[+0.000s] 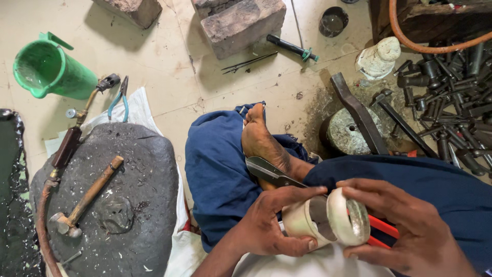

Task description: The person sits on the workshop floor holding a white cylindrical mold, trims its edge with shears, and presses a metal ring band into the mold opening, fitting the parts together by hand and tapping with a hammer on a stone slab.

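Head view, looking down at a seated person's lap: a pale, hollow cylindrical piece (328, 220) is held between both hands. The left hand (274, 223) is wrapped around its near end, thumb on top, fingers curled beneath. The right hand (410, 228) is closed on its round rim, fingertips at top and bottom. Metal shears (271, 172) with red handles lie just behind the piece; a hammer (87, 197) rests on the dark stone slab (133, 169) well to its left.

Floor workshop: hammer (84, 197), punches (451, 97), blowtorch (77, 125).
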Available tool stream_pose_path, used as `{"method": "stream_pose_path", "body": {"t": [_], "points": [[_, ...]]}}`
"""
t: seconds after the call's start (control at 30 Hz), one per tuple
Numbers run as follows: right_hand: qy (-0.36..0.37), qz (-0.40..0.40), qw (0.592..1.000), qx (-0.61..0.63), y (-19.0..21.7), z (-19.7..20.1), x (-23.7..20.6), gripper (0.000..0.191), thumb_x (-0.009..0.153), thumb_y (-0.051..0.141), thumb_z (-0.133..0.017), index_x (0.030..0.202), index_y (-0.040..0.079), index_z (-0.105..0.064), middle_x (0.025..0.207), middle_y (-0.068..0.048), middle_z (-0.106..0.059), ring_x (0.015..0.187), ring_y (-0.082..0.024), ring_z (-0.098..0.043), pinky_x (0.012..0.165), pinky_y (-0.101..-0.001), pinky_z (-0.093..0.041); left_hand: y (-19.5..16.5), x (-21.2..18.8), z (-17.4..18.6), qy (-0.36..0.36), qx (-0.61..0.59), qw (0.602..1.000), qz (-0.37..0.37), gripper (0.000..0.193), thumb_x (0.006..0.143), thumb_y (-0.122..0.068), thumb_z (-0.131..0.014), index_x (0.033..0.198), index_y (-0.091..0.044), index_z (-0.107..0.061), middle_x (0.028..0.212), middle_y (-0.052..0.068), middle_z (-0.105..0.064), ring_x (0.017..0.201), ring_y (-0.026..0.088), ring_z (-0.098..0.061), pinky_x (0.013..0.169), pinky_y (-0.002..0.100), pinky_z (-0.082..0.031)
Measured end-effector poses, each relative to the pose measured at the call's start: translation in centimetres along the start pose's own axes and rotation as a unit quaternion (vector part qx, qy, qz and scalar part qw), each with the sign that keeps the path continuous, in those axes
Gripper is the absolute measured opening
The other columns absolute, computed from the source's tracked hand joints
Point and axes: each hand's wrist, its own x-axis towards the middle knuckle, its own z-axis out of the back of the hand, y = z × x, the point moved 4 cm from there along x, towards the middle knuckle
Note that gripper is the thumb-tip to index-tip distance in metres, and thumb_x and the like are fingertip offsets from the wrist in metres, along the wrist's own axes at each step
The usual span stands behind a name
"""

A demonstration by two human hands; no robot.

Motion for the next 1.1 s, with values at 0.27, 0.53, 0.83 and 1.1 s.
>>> {"method": "stream_pose_path", "body": {"t": [0.27, 0.53, 0.83, 1.1], "points": [[-0.01, 0.044, 0.996, -0.081, -1.1, -1.5, -1.3, 0.086, 0.067, 0.042, -0.095, 0.14, 0.009, -0.064, 0.147, -0.016, -0.062, 0.136, -0.033, -0.06, 0.104, -0.0468, -0.054, 0.5, -0.1, -0.7, -0.02, -0.007, 0.998, -0.054, 0.085, 0.084, -0.033, -0.091, 0.154, 0.0, -0.056, 0.139, 0.015, -0.072, 0.123, 0.019, -0.071, 0.11, 0.031, -0.055], [-0.002, 0.042, 0.998, -0.037, -1.3, -1.5, -1.4, 0.084, 0.068, 0.037, -0.095, 0.14, 0.007, -0.065, 0.148, -0.017, -0.063, 0.137, -0.034, -0.06, 0.104, -0.0482, -0.051, -0.3, -0.3, -1.3, -0.059, 0.068, 0.989, -0.116, 0.082, 0.078, -0.033, -0.096, 0.144, 0.001, -0.062, 0.131, 0.016, -0.074, 0.123, 0.026, -0.075, 0.109, 0.034, -0.059], [0.006, 0.005, 1.0, 0.006, -1.9, -1.5, -2.1, 0.082, 0.069, 0.034, -0.092, 0.141, 0.005, -0.065, 0.151, -0.019, -0.062, 0.137, -0.035, -0.052, 0.106, -0.0499, -0.048, -0.8, -0.7, -2.6, -0.077, 0.117, 0.986, -0.089, 0.077, 0.078, -0.033, -0.095, 0.141, -0.001, -0.064, 0.132, 0.015, -0.072, 0.125, 0.024, -0.073, 0.108, 0.034, -0.06], [0.012, 0.014, 0.998, 0.055, -2.3, -1.7, -2.6, 0.078, 0.076, 0.031, -0.09, 0.142, 0.0, -0.063, 0.149, -0.024, -0.062, 0.136, -0.037, -0.053, 0.112, -0.052, -0.048, 0.2, -1.4, -3.0, -0.066, 0.1, 0.986, -0.116, 0.079, 0.083, -0.031, -0.094, 0.149, -0.005, -0.058, 0.135, 0.016, -0.069, 0.124, 0.026, -0.069, 0.106, 0.035, -0.06]]}}
